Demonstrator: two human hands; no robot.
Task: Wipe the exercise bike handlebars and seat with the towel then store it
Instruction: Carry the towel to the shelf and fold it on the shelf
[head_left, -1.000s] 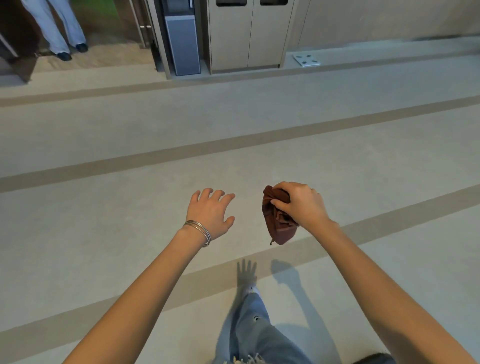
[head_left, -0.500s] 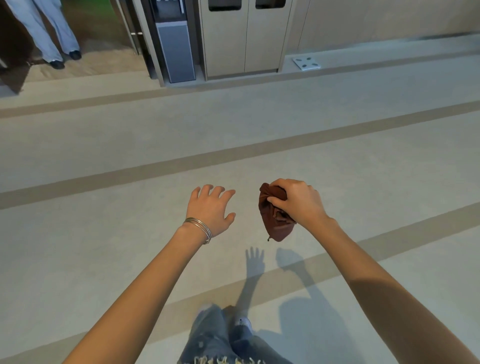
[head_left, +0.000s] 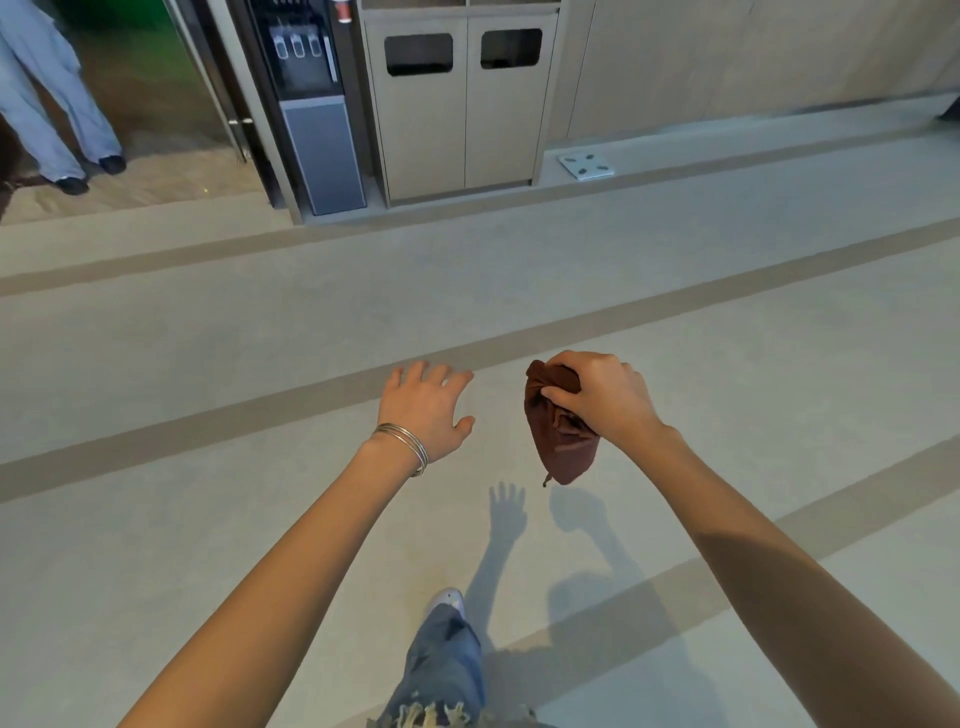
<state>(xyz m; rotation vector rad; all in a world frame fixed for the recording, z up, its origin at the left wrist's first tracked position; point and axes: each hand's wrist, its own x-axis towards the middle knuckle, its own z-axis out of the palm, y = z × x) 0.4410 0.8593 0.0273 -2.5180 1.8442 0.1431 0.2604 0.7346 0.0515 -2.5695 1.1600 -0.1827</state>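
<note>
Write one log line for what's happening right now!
right hand: grips bunched brown towel | left hand: open, empty | ahead: bin cabinet

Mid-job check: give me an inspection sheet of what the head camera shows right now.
Surface: pale floor with darker stripes.
Job's things: brown towel, bunched, hanging from the right hand; exercise bike not in view.
Clutter: flat white scale on the raised ledge at the far side.
Hands: right hand grips the towel; left hand spread, holding nothing, bangles on the wrist.
Cables: nothing seen.
Surroundings: water dispenser, two-slot bin cabinet beside it, another person's legs far left.
</note>
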